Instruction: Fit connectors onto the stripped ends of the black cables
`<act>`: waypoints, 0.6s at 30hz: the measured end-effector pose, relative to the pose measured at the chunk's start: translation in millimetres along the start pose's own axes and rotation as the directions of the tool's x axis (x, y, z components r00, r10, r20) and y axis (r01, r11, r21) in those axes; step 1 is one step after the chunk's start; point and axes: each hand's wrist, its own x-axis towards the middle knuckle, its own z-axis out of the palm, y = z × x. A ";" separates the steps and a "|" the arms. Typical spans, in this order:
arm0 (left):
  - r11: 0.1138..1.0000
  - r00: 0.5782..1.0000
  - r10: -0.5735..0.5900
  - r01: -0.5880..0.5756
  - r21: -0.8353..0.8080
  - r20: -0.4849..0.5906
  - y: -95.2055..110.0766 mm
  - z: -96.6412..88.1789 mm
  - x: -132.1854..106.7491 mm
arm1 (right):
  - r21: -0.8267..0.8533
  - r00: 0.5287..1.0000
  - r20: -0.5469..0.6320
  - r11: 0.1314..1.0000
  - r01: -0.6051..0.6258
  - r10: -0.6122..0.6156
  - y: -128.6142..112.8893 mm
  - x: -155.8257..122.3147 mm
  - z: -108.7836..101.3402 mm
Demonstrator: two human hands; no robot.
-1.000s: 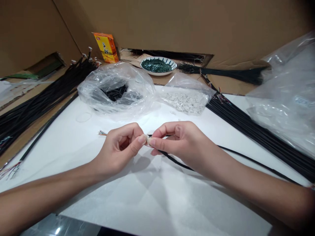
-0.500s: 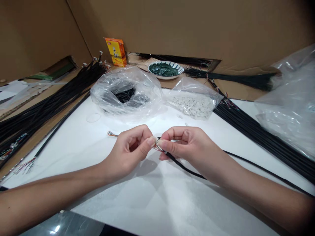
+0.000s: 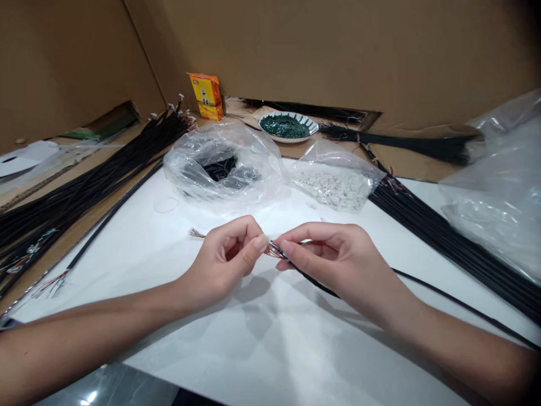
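Fingers [image 3: 253, 251] pinch thin wires [image 3: 274, 252] and smooth cable [image 3: 315, 282].

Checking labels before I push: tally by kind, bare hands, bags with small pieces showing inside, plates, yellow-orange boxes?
Hands: 2, left hand and right hand
Bags: 2, bag of black pieces and bag of white pieces
Plates: 1, striped-rim plate
Boxes: 1, yellow-orange box
Total: 6
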 end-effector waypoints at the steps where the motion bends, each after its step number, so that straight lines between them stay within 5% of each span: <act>1: 1.000 1.000 0.002 -0.002 0.006 -0.001 0.0 -0.1 -0.2 | -0.023 1.000 -0.010 1.000 0.020 -0.020 0.9 -0.3 0.1; 12: 0.997 1.000 0.026 -0.027 0.073 0.005 -3.4 -1.0 -1.1 | -0.253 0.950 -0.029 0.921 0.295 -0.312 2.8 -4.0 1.2; 18: 0.989 0.998 0.056 -0.056 0.133 0.007 -3.6 2.2 -0.7 | -0.404 0.925 -0.049 0.854 0.327 -0.377 -1.3 -6.2 4.2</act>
